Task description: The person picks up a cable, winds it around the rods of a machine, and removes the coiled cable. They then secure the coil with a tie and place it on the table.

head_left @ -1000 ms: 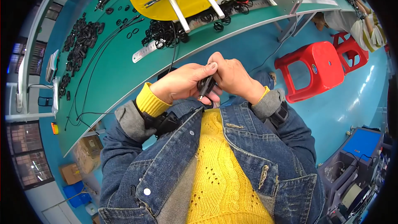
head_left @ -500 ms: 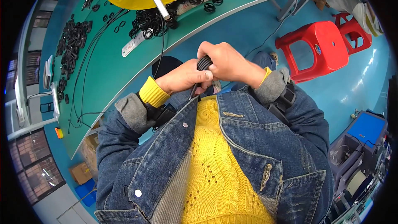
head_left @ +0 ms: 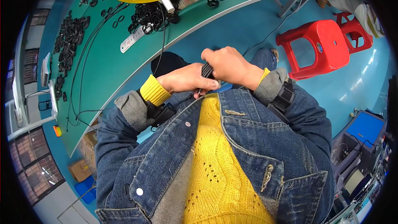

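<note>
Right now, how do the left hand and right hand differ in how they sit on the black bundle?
The right hand sits higher, fist closed over the top of the black cable bundle; the left hand lies lower, fingers pinching its lower end. The right hand shows its knuckles, the left hand its back and thumb side. Both grip the same bundle close to the chest, with yellow cuffs showing.

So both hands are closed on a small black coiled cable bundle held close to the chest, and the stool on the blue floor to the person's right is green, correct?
Not quite: the stool is red, not green, as the head view shows. The rest holds: the left hand and right hand are both closed on the black cable bundle close to the chest, above the blue floor.
</note>
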The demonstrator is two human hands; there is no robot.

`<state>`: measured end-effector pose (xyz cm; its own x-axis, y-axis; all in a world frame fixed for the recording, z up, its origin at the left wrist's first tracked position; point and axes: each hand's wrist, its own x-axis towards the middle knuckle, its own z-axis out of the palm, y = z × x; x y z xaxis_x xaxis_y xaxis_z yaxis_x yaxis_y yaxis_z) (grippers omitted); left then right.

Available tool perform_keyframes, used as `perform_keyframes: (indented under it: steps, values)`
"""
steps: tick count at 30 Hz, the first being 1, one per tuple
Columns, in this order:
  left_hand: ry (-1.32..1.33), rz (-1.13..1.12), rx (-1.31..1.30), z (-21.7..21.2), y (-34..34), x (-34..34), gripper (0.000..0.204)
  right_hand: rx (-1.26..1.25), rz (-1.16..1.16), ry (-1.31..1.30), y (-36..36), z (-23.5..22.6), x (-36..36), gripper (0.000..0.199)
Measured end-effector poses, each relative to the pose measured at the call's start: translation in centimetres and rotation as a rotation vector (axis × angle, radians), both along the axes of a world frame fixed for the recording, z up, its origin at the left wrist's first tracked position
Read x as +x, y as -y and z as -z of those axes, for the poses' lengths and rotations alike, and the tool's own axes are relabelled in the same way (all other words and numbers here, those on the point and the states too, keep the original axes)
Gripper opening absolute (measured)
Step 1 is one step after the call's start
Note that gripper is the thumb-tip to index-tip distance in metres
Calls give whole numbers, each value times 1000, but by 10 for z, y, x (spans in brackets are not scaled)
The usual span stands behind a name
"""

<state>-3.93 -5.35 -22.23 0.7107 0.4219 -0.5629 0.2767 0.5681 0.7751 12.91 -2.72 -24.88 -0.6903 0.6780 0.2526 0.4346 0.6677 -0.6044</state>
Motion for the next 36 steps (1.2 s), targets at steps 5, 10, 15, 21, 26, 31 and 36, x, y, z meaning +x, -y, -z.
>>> perform_keyframes:
  steps: [5,10,15,21,26,31,36]
  values:
    - [28,-118,80,5,-5,-8,40,-520,202,-386,7,12,-15,13]
    - [71,-112,-282,0,-10,-14,38,-820,184,-233,7,7,-15,13]
    - [-36,-35,-442,13,-13,-18,36,-96,93,98,8,12,-11,15]
    - [-23,33,-41,15,-14,-14,26,-173,106,112,-2,18,-10,17]
    - [-239,2,301,8,-9,-15,16,-162,118,20,6,12,-13,19]
    - [-460,-182,855,17,-5,-16,17,-19,131,-254,10,-12,-13,21]
    - [-393,-244,800,-1,3,0,21,-135,255,-190,7,-17,-23,35]
